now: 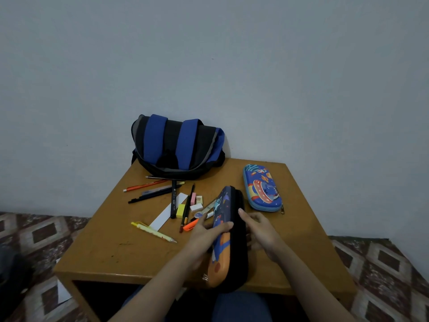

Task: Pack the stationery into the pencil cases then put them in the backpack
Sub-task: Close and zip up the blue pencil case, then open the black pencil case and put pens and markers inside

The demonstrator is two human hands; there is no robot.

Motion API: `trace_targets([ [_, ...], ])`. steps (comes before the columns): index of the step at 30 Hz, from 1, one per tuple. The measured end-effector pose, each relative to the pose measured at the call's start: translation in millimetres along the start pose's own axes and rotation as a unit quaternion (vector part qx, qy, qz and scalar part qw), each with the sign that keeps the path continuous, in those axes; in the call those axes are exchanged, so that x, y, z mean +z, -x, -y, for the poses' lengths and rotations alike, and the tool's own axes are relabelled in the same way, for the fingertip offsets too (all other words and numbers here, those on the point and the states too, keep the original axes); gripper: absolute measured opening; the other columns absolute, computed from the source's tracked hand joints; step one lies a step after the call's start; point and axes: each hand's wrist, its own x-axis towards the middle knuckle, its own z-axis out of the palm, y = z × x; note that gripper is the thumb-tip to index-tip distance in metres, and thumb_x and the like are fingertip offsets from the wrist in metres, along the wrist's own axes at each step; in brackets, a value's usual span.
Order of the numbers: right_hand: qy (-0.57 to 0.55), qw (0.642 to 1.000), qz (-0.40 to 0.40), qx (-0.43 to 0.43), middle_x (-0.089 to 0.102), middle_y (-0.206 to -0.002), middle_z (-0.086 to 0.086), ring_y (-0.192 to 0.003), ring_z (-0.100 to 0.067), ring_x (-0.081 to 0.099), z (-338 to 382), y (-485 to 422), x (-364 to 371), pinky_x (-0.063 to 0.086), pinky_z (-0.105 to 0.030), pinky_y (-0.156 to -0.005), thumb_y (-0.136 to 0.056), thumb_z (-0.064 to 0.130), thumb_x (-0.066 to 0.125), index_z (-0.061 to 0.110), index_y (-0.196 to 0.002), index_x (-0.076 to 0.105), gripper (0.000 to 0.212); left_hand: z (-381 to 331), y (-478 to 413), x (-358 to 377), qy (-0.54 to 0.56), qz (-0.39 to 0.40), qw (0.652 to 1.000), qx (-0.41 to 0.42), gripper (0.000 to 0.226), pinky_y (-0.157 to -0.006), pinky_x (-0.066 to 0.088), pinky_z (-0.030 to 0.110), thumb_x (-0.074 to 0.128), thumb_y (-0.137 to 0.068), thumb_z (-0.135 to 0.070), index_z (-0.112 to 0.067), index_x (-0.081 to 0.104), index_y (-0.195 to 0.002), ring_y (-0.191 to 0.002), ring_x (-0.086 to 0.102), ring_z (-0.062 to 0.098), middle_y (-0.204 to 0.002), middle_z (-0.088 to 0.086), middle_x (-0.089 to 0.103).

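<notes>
A dark blue and orange pencil case (224,231) stands on its edge at the table's front, held between both hands. My left hand (205,233) grips its printed lid, thumb on top. My right hand (260,231) holds the black underside from the right. A second, light blue pencil case (262,188) lies zipped shut at the right. Loose stationery is spread in the middle: pens and pencils (153,191), a white ruler (168,212), erasers (196,203), a yellow mechanical pencil (153,231), an orange highlighter (190,225). The blue and black backpack (177,147) sits at the back against the wall.
The small wooden table (111,247) stands against a pale wall. A patterned floor (383,270) surrounds it, with a sheet of paper (62,292) lying at the lower left. My knees show below the table's front edge.
</notes>
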Motion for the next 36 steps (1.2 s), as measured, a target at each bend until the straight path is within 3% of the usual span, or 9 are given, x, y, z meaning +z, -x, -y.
trace_targets([
  [5, 0.015, 0.999, -0.038, 0.026, 0.059, -0.1, -0.007, -0.09, -0.019, 0.059, -7.6, -6.2, -24.9, 0.047, -0.029, -0.068, -0.099, 0.029, 0.042, 0.011, -0.116, 0.05, 0.026, 7.8, -0.1, -15.4, 0.104, 0.047, 0.992, -0.044, 0.102, -0.095, 0.043, 0.043, 0.08, -0.045, -0.051, -0.018, 0.045, -0.135, -0.112, 0.054, 0.031, -0.124, 0.016, 0.054],
  [8, 0.079, 0.99, -0.113, 0.018, 0.052, -0.085, -0.007, -0.075, -0.015, 0.05, -19.6, -8.3, -37.8, 0.04, -0.031, -0.067, -0.1, 0.021, 0.033, 0.011, -0.086, 0.05, 0.024, 13.1, -2.4, -18.1, 0.126, 0.03, 0.991, -0.015, 0.062, -0.09, 0.044, 0.041, 0.061, -0.072, -0.044, -0.011, 0.055, -0.123, -0.099, 0.058, 0.03, -0.102, 0.014, 0.063],
  [11, 0.117, 0.979, -0.165, -0.003, 0.042, -0.069, -0.004, -0.062, -0.013, 0.039, -30.8, -7.2, -51.2, 0.031, -0.027, -0.055, -0.096, 0.018, 0.039, 0.012, -0.069, 0.04, 0.028, 13.4, -4.9, -14.7, -0.014, 0.002, 0.999, 0.037, 0.046, -0.088, 0.049, 0.034, 0.044, -0.096, -0.028, -0.026, 0.035, -0.142, -0.104, 0.055, 0.018, -0.124, -0.002, 0.052],
  [14, 0.188, 0.962, -0.196, -0.015, 0.046, -0.072, -0.002, -0.067, -0.015, 0.044, -39.0, -7.8, -68.3, 0.032, -0.026, -0.053, -0.094, 0.022, 0.05, 0.012, -0.072, 0.043, 0.025, 18.0, -6.2, -13.3, -0.263, -0.041, 0.959, 0.101, 0.059, -0.057, 0.047, 0.013, 0.046, -0.097, -0.015, -0.03, 0.019, -0.148, -0.075, 0.058, 0.005, -0.1, -0.011, 0.054],
  [18, 0.269, 0.937, -0.225, -0.002, 0.051, -0.071, 0.0, -0.07, -0.016, 0.05, -47.3, -11.3, -89.6, 0.036, -0.026, -0.057, -0.092, 0.02, 0.055, 0.012, -0.073, 0.05, 0.021, 25.2, -10.6, -17.7, -0.461, -0.039, 0.879, 0.115, 0.059, -0.051, 0.04, 0.012, 0.049, -0.095, -0.028, -0.03, 0.022, -0.148, -0.063, 0.052, 0.001, -0.073, -0.012, 0.053],
  [23, 0.351, 0.906, -0.235, 0.041, 0.061, -0.1, -0.011, -0.085, -0.021, 0.057, -52.3, -11.5, -89.3, 0.042, -0.026, -0.065, -0.086, 0.018, 0.062, 0.003, -0.109, 0.054, 0.029, 28.0, -17.8, -19.4, -0.546, -0.036, 0.831, 0.103, 0.043, -0.05, 0.039, 0.016, 0.045, -0.096, -0.036, -0.027, 0.039, -0.137, -0.07, 0.054, 0.008, -0.07, -0.011, 0.049],
  [26, 0.407, 0.874, -0.26, -0.057, 0.055, -0.122, -0.01, -0.111, -0.023, 0.053, -45.8, -9.7, -71.9, 0.045, -0.029, -0.085, -0.087, 0.026, 0.062, 0.009, -0.128, 0.048, 0.046, 27.6, -19.2, -20.2, -0.558, -0.034, 0.823, 0.101, 0.044, -0.054, 0.046, 0.021, 0.045, -0.096, -0.038, -0.026, 0.04, -0.138, -0.072, 0.056, 0.011, -0.069, -0.01, 0.05],
  [30, 0.424, 0.881, -0.114, -0.178, 0.045, -0.141, -0.004, -0.131, -0.019, 0.039, -40.9, -10.7, -33.1, 0.036, -0.03, -0.105, -0.083, 0.043, 0.064, 0.022, -0.137, 0.045, 0.06, 25.9, -19.6, -24.9, -0.544, -0.035, 0.832, 0.107, 0.051, -0.07, 0.052, 0.025, 0.046, -0.094, -0.045, -0.028, 0.036, -0.142, -0.079, 0.06, 0.009, -0.082, -0.005, 0.06],
  [36, 0.482, 0.872, 0.004, -0.085, -0.004, -0.159, -0.003, -0.146, -0.026, 0.002, -39.6, -21.8, -0.4, 0.022, -0.045, -0.115, -0.08, 0.055, 0.063, 0.045, -0.144, 0.024, 0.075, 16.8, -23.6, -49.5, -0.489, -0.135, 0.852, 0.131, 0.045, -0.063, 0.047, 0.015, 0.052, -0.091, -0.044, -0.023, 0.05, -0.131, -0.078, 0.057, 0.006, -0.093, -0.004, 0.063],
])
